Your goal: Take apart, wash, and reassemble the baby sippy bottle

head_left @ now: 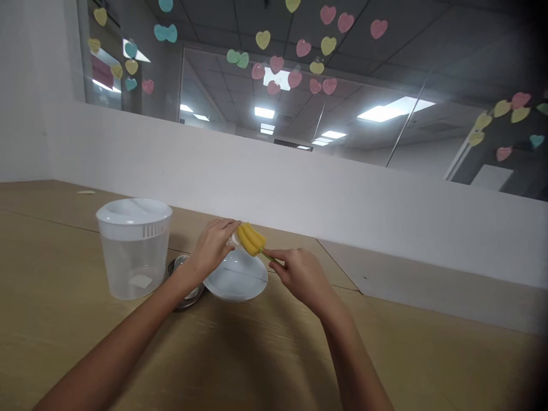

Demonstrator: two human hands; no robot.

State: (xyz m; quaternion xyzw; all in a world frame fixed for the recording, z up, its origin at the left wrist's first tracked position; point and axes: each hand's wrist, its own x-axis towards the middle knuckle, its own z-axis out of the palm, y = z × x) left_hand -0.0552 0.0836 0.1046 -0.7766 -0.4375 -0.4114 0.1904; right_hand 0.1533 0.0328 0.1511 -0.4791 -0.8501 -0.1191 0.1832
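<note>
A yellow sponge-like brush head (251, 238) on a thin green handle is held above a white bowl (235, 282). My right hand (297, 273) is closed round the green handle. My left hand (216, 242) is at the left of the yellow head, its fingers wrapped round a clear or whitish object (234, 238) that is mostly hidden and too small to name. The yellow head touches or nearly touches that object. Left of the bowl, a dark metal tray (188, 304) with a clear glass item (180, 261) on it is partly covered by my left forearm.
A large translucent bucket with a white lid (134, 212) stands on the wooden table (51, 319) at the left. Behind the table runs a white wall (278, 182) below a window with heart-shaped notes.
</note>
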